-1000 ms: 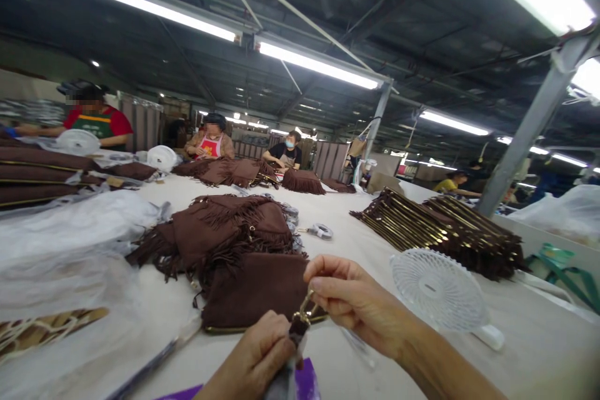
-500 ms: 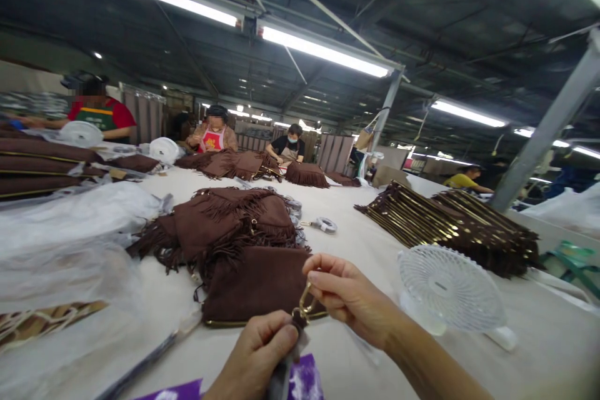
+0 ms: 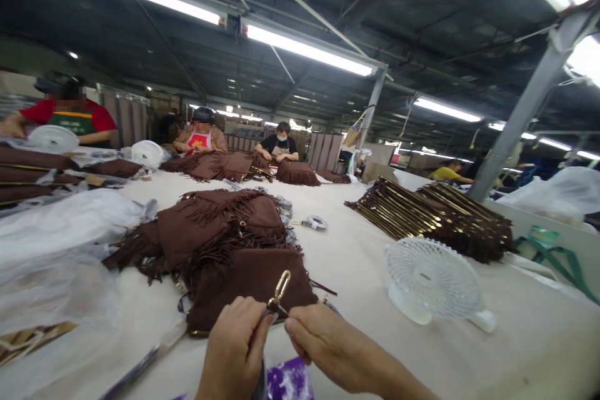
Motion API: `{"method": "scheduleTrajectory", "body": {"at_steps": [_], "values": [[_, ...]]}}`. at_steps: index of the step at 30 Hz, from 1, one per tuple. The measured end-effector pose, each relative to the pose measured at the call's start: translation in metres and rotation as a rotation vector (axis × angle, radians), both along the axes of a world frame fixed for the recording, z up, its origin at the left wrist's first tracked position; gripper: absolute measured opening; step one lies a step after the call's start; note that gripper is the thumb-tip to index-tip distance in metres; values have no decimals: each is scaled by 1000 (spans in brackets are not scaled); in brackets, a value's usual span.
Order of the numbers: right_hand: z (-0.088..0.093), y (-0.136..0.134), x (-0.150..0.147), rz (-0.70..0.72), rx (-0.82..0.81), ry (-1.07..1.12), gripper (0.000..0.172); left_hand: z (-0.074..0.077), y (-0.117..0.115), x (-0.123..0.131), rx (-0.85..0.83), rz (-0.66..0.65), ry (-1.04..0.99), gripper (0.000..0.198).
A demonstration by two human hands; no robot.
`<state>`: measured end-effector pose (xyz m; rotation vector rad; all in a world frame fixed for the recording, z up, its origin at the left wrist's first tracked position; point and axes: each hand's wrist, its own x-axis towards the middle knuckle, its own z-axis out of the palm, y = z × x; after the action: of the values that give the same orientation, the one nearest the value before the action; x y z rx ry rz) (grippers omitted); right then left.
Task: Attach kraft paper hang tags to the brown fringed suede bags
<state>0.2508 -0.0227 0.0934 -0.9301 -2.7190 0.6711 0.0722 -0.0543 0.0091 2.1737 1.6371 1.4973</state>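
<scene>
Main risk, AFAICT from where I'm stood, is the L grip: the thin dark strap w/ a glossy gold metal clip at its tip (image 3: 282, 284) has only its end poking past the thumb, so a hard sideways tug could twist it or pull it loose. The R hand (image 3: 323, 334) seems to have a thin, pale strip or thread (image 3: 282, 310) by the clip's base; too sharp a pull might snap it or, if a nail slips, scuff the gold. Clip also sits in front of a flat, dark-brown, soft-looking bag w/ a gold edge (image 3: 253, 281), so a jerk fwd could knock or mark that. The loose fringe on the heap of dark-brown fringed bags (image 3: 220, 219) behind could snag the clip too, tho it's a bit farther off.

Hands: L hand (image 3: 237, 344) comes up from the bottom edge, back of hand to me, fingers curled right round, thumb pressed along the strap, clip tilted up & right. R forearm slants in from lower right, wrist low, fingers folded, thumb & forefinger in a tight pinch just beside the clip's base. Can't tell exactly what's between those tips.
</scene>
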Motion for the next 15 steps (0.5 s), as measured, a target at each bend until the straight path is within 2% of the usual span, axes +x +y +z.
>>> {"method": "scheduleTrajectory", "body": {"at_steps": [2,4,6,9,12,15], "values": [[-2,1,-3,21,-9,14,34,0,-1,2,42,15,64,25],[-3,2,-6,9,-87,48,36,0,-2,3,79,35,125,26],[-5,3,-9,-23,-240,98,39,-1,-2,4,113,47,184,25],[-9,5,-11,-74,-504,177,37,-5,-3,2,138,-5,252,20],[-17,8,-8,-113,-675,228,33,-5,-6,1,106,-108,212,31],[-24,8,-5,-141,-704,251,36,6,-9,4,-34,-210,48,28]]}}
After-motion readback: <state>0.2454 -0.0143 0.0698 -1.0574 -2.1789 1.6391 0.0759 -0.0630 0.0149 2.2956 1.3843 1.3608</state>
